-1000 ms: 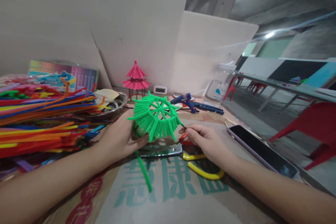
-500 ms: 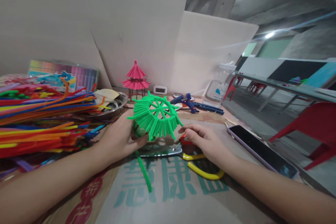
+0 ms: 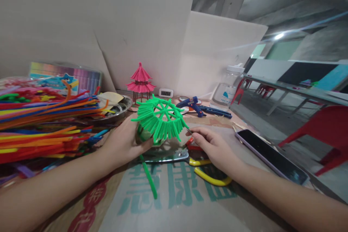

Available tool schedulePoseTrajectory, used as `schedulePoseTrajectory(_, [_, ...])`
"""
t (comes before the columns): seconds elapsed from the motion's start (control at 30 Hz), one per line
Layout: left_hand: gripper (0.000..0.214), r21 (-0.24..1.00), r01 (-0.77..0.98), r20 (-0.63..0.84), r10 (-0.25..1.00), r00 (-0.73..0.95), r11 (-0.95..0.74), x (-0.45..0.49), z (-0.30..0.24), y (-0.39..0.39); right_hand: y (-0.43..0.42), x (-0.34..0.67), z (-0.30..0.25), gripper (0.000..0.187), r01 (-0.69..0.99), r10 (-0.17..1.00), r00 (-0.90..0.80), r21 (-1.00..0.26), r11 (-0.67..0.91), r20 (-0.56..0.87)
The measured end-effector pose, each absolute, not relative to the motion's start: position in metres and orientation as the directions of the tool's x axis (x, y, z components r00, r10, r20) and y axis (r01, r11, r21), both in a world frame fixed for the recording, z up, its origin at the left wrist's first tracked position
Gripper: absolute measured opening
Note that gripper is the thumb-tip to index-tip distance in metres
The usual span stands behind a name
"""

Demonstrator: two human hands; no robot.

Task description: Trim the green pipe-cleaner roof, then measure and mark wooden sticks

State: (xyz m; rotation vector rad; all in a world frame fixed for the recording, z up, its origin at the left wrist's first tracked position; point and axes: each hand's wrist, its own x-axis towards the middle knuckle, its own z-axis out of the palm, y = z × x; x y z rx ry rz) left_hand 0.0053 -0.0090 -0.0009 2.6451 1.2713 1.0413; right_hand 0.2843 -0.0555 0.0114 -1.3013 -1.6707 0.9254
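- Little has changed over the last second: the green piece (image 3: 161, 125) has tipped slightly in my grip, so its top ring now shows as a narrower oval, and its front fringe sits a touch higher.
- I judge this a small adjustment of angle within the same step, since both my hands have stayed almost where they were.
- My left hand (image 3: 123, 141) is clamped on the piece from the left, thumb under the front of the fringe; I cannot tell how the fingers behind grip.
- My right hand (image 3: 214, 146) is at the right edge of the fringe, thumb and fingertip pinched on a thin dark end (image 3: 189, 131). I cannot tell whether that belongs to the piece.
- The piece is held up between my hands, over the scissors (image 3: 181, 157), with the pink model (image 3: 140, 86) behind it.
- It looks fuzzy and bright green: a spoked ring on top, with close-set strips sloping outward and down, their ends uneven.
- One green strand (image 3: 149, 177) hangs below my left hand; where it joins is hidden.
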Motion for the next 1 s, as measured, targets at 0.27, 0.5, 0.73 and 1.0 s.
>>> schedulePoseTrajectory(0.27, [0.049, 0.209, 0.708, 0.539, 0.684, 0.492, -0.675, 0.0007, -0.0071, -0.0044, -0.0548, 0.2863, 0.0113, 0.031, 0.484, 0.964, -0.144, -0.834, 0.266, 0.224])
schedulePoseTrajectory(0.5, [0.045, 0.205, 0.725, 0.526, 0.699, 0.484, -0.657, 0.0026, -0.0041, -0.0079, -0.0555, 0.2852, 0.0135, 0.033, 0.482, 0.97, -0.123, -0.842, 0.243, 0.21])
schedulePoseTrajectory(0.73, [0.047, 0.201, 0.722, 0.531, 0.694, 0.487, -0.662, 0.0022, -0.0053, -0.0065, -0.0543, 0.286, 0.0115, 0.033, 0.485, 0.969, -0.146, -0.84, 0.245, 0.198])
schedulePoseTrajectory(1.0, [0.044, 0.187, 0.711, 0.524, 0.681, 0.512, -0.678, 0.0031, -0.0026, -0.0079, -0.0547, 0.2854, 0.0144, 0.034, 0.506, 0.965, -0.15, -0.822, 0.26, 0.213])
